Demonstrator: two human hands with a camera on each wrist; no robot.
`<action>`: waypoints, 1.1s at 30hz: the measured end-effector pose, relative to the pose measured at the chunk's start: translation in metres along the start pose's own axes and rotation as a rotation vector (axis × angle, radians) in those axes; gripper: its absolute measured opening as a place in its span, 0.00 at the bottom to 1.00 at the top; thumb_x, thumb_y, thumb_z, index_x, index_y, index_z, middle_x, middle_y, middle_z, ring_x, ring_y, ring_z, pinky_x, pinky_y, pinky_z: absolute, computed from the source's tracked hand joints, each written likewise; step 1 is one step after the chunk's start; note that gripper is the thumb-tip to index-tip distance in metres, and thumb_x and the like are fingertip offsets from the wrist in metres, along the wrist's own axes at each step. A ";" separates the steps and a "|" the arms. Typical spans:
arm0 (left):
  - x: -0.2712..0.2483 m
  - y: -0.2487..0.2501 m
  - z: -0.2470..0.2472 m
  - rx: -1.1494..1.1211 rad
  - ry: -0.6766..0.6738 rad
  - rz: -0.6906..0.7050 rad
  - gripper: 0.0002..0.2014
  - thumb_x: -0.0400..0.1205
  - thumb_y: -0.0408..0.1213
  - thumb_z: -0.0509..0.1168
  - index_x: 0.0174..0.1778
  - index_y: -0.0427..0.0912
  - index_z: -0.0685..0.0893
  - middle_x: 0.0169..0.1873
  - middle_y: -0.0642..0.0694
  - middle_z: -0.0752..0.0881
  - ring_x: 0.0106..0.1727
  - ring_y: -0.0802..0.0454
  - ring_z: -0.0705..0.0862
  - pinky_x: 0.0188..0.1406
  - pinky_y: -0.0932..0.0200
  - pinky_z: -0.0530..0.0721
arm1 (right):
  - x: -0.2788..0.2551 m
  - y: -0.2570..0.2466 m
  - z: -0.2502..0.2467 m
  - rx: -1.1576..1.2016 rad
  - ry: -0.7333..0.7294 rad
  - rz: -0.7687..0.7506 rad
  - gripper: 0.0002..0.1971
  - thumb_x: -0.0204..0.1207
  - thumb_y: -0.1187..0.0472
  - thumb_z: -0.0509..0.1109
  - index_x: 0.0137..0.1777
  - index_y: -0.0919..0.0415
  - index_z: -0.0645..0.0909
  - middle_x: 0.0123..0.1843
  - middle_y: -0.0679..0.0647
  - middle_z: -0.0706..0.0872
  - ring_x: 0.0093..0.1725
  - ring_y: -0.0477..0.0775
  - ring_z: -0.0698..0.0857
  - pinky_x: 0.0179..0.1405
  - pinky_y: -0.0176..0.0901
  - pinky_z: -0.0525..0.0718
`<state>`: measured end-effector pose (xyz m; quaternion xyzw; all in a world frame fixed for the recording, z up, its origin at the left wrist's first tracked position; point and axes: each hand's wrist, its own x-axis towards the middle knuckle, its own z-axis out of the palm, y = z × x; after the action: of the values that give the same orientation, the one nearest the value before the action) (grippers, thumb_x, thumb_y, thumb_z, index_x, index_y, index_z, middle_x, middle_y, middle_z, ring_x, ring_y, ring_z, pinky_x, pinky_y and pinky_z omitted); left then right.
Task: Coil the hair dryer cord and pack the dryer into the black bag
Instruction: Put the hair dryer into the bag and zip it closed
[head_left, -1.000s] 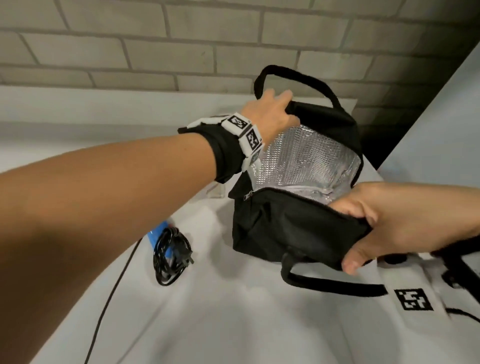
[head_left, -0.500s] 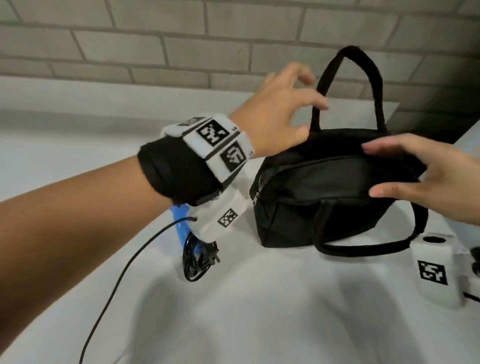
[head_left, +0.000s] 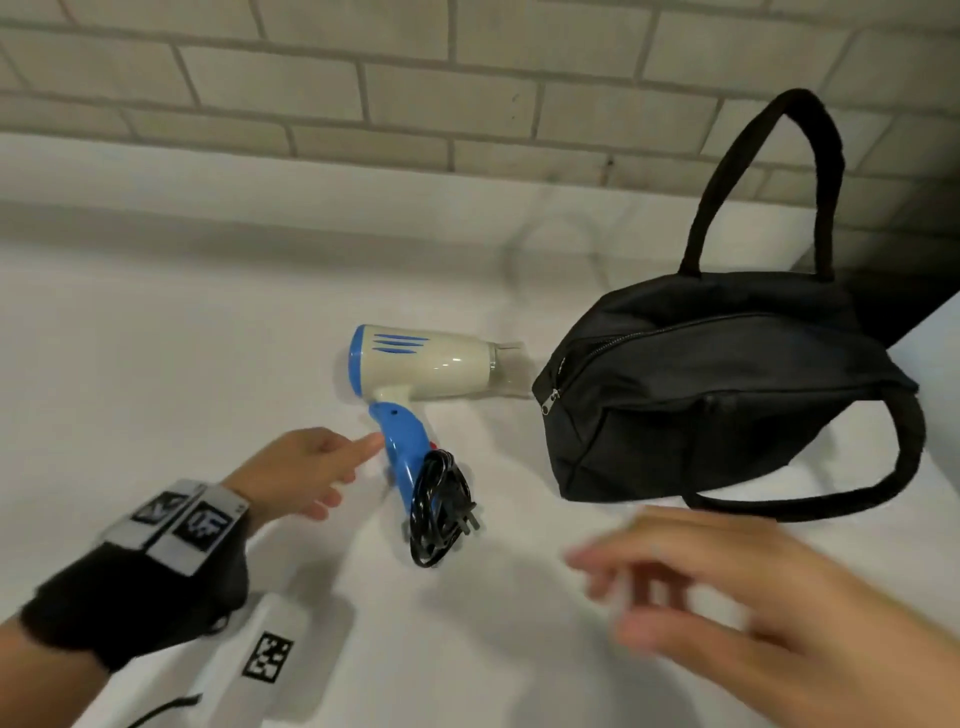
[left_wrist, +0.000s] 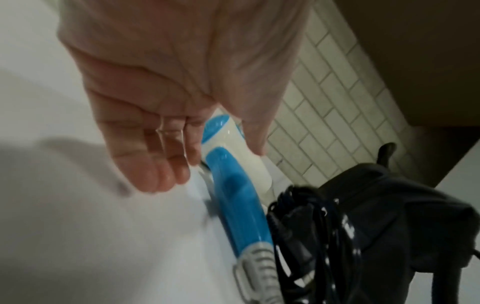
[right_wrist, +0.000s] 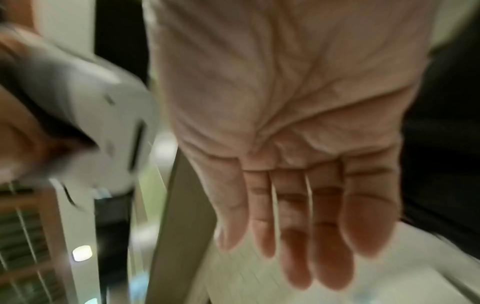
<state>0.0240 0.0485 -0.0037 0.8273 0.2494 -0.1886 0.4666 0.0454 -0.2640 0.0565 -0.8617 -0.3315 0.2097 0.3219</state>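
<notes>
**Head view: left hand at the dryer handle, bag waiting to the right**

Head camera shows me the hair dryer (head_left: 431, 371) lying on the white desk (head_left: 156, 364), barrel pointing right toward the black bag (head_left: 727, 395), blue handle (head_left: 402, 452) running down toward me; the coiled cord (head_left: 439, 506) is bunched at the handle's lower end. My left hand (head_left: 301, 470) sits just left of the handle, fingers loosely spread and gripping nothing, thumb tip at the handle's side; it is plainly the nearer hand. My right hand (head_left: 727, 597) hovers blurred in the foreground, fingers straight, empty. I judge the cord done; the grasp should close across the handle, then carry rightward. The bag's zip looks open, though its mouth is slack.
</notes>
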 end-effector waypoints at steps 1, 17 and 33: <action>0.005 0.002 0.006 -0.035 0.005 0.003 0.23 0.76 0.56 0.61 0.51 0.37 0.79 0.43 0.45 0.81 0.37 0.49 0.80 0.35 0.58 0.81 | -0.008 -0.019 0.029 -0.052 -0.006 -0.012 0.18 0.72 0.39 0.62 0.62 0.37 0.74 0.53 0.38 0.82 0.44 0.39 0.80 0.43 0.21 0.73; 0.033 0.017 0.030 -0.457 -0.015 0.166 0.17 0.72 0.37 0.72 0.53 0.35 0.76 0.49 0.33 0.85 0.52 0.38 0.86 0.60 0.42 0.82 | 0.112 -0.021 0.100 0.053 0.031 0.193 0.10 0.77 0.55 0.63 0.53 0.59 0.70 0.41 0.55 0.79 0.38 0.55 0.78 0.39 0.49 0.78; 0.009 -0.014 0.028 -0.903 -0.496 0.183 0.25 0.67 0.57 0.70 0.54 0.45 0.85 0.44 0.44 0.91 0.46 0.48 0.89 0.44 0.53 0.88 | 0.141 -0.045 0.093 -0.026 0.025 0.082 0.20 0.64 0.58 0.76 0.43 0.60 0.66 0.36 0.48 0.72 0.38 0.52 0.74 0.33 0.39 0.72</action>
<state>0.0212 0.0327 -0.0318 0.4927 0.1147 -0.2110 0.8364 0.0695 -0.0998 0.0011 -0.8812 -0.2946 0.2077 0.3060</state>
